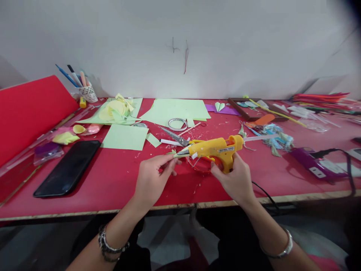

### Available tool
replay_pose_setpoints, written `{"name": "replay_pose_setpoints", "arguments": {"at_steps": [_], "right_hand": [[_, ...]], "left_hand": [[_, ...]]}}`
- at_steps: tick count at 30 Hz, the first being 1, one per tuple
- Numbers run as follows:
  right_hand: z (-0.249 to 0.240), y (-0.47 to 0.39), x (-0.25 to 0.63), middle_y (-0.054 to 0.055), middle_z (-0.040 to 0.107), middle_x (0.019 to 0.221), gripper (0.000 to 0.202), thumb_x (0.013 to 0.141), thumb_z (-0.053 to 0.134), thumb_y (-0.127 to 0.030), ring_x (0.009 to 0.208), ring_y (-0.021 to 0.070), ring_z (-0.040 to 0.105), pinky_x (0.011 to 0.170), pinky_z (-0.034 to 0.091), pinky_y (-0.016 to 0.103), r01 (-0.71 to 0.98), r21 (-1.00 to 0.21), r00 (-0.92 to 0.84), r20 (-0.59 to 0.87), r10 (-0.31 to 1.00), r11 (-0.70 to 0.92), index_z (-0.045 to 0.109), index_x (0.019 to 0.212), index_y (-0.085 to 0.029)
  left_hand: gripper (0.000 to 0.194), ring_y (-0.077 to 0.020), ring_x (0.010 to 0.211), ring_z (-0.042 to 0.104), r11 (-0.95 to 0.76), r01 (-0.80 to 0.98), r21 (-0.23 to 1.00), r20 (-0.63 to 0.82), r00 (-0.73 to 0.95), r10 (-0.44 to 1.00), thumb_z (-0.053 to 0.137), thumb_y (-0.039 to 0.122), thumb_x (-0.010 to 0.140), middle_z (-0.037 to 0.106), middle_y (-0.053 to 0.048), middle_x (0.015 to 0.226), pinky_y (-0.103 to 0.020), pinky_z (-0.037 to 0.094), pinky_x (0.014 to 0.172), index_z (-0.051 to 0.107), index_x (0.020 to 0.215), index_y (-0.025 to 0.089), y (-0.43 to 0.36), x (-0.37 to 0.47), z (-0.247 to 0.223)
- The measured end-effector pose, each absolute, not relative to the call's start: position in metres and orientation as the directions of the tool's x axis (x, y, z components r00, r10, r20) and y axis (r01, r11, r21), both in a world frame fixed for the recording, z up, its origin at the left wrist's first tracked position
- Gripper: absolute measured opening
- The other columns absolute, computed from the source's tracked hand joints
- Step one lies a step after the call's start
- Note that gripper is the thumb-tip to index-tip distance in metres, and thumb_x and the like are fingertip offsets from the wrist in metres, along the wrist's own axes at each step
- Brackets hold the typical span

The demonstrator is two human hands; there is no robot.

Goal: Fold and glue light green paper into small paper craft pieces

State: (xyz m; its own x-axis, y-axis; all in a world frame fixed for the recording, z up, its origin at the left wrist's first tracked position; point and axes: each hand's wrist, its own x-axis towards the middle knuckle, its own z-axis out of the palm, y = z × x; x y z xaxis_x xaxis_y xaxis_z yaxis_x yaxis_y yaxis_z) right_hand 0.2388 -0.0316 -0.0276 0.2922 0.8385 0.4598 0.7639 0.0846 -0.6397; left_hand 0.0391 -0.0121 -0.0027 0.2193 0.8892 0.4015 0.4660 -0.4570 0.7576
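Note:
My right hand (pixel 235 178) is wrapped round the handle of a yellow hot glue gun (pixel 210 147), which points left. A clear glue stick (pixel 261 137) juts from its back end. At the nozzle, my left hand (pixel 155 178) pinches a small light green paper piece (pixel 177 154) between thumb and fingers. The nozzle tip touches or nearly touches that paper; I cannot tell which. Just behind the gun lie scissors (pixel 176 136) with yellow handles and a white marker (pixel 171 142). The gun partly hides the scissors.
Light green sheets (pixel 180 109) and a tape roll (pixel 177 124) lie at the back. A black phone (pixel 67 169) is on the left, near a pen cup (pixel 88 93). On the right are a purple power strip (pixel 318 163), blue tassels (pixel 275 137) and a brown tray (pixel 259 113).

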Motion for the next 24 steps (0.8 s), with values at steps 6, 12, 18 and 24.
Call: {"name": "replay_pose_setpoints", "arguments": {"at_steps": [6, 12, 18, 24], "right_hand": [[-0.0273, -0.0318, 0.2398, -0.008, 0.041, 0.046, 0.017, 0.065, 0.056, -0.03, 0.037, 0.0062, 0.036, 0.038, 0.031, 0.019, 0.771, -0.631, 0.291, 0.465, 0.836, 0.083, 0.047, 0.07, -0.017], [-0.0265, -0.032, 0.2404, -0.007, 0.042, 0.046, 0.015, 0.066, 0.056, -0.029, 0.038, 0.0063, 0.036, 0.038, 0.031, 0.019, 0.779, -0.622, 0.293, 0.474, 0.83, 0.08, 0.047, 0.069, -0.017], [-0.0279, -0.0316, 0.2414, -0.007, 0.043, 0.047, 0.015, 0.066, 0.056, -0.029, 0.038, 0.0065, 0.036, 0.039, 0.031, 0.02, 0.78, -0.621, 0.294, 0.476, 0.829, 0.08, 0.047, 0.069, -0.018], [-0.0276, -0.0314, 0.2428, -0.008, 0.04, 0.046, 0.016, 0.066, 0.055, -0.03, 0.039, 0.0067, 0.035, 0.039, 0.03, 0.02, 0.784, -0.619, 0.309, 0.468, 0.828, 0.057, 0.044, 0.066, -0.019]], "left_hand": [[0.019, -0.0099, 0.052, 0.06, -0.446, 0.46, 0.768, 0.389, 0.217, 0.895, 0.049, 0.024, 0.082, 0.067, 0.001, 0.059, -0.016, 0.046, 0.052, 0.067, 0.08, 0.017, -0.0123, 0.0402, -0.0016], [0.019, -0.0101, 0.052, 0.06, -0.452, 0.453, 0.768, 0.398, 0.215, 0.892, 0.049, 0.024, 0.082, 0.068, 0.001, 0.062, -0.017, 0.046, 0.053, 0.067, 0.078, 0.018, -0.0117, 0.0398, -0.0025], [0.018, -0.009, 0.05, 0.059, -0.451, 0.448, 0.772, 0.395, 0.217, 0.892, 0.05, 0.024, 0.081, 0.069, 0.001, 0.066, -0.016, 0.046, 0.051, 0.067, 0.078, 0.019, -0.0119, 0.0399, -0.0009], [0.019, -0.009, 0.049, 0.059, -0.458, 0.446, 0.769, 0.406, 0.212, 0.889, 0.05, 0.025, 0.081, 0.069, 0.001, 0.065, -0.016, 0.047, 0.05, 0.068, 0.08, 0.018, -0.0116, 0.0398, -0.001]]}}
